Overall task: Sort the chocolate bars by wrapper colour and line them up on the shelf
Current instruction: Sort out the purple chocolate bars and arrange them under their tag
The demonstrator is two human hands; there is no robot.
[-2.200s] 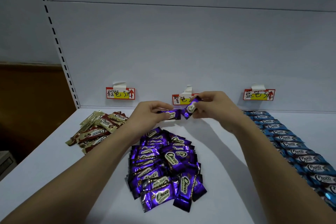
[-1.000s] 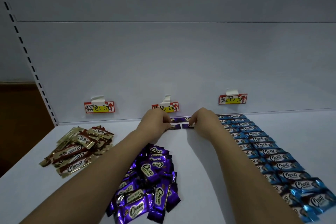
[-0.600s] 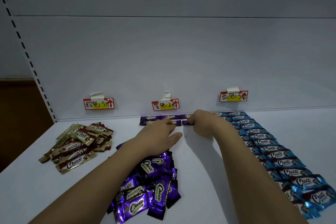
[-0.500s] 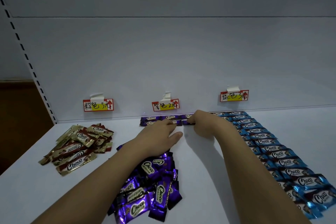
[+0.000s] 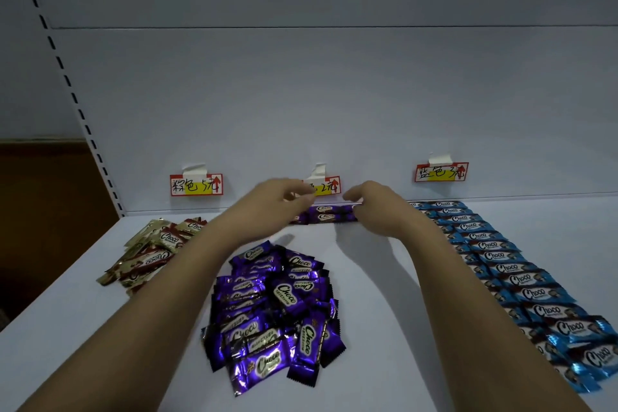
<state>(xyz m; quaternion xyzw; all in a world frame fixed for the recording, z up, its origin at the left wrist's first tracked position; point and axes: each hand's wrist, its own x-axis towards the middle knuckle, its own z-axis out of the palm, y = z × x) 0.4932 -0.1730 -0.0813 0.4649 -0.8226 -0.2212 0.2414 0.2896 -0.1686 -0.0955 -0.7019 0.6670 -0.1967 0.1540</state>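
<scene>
A short row of purple chocolate bars [image 5: 326, 213] lies against the back wall under the middle price label [image 5: 330, 185]. My left hand [image 5: 277, 206] hovers just above the row's left end, fingers loosely curled and holding nothing. My right hand [image 5: 378, 211] is at the row's right end, its fingertips touching the last bar and the thumb lifted. A loose pile of purple bars [image 5: 274, 308] lies between my forearms. Blue bars [image 5: 501, 257] are lined up in rows on the right. A heap of brown-and-gold bars [image 5: 150, 254] sits on the left.
The white shelf [image 5: 384, 328] ends at the back panel, which carries a brown label [image 5: 195, 185] and a blue label [image 5: 441, 172]. A slotted upright [image 5: 72, 90] marks the shelf's left edge, with a dark wooden surface beyond it.
Both hands set purple bars down in the back row. My left hand drew back over the pile, then rose again to the row's left end. My right hand stayed at the right end.
</scene>
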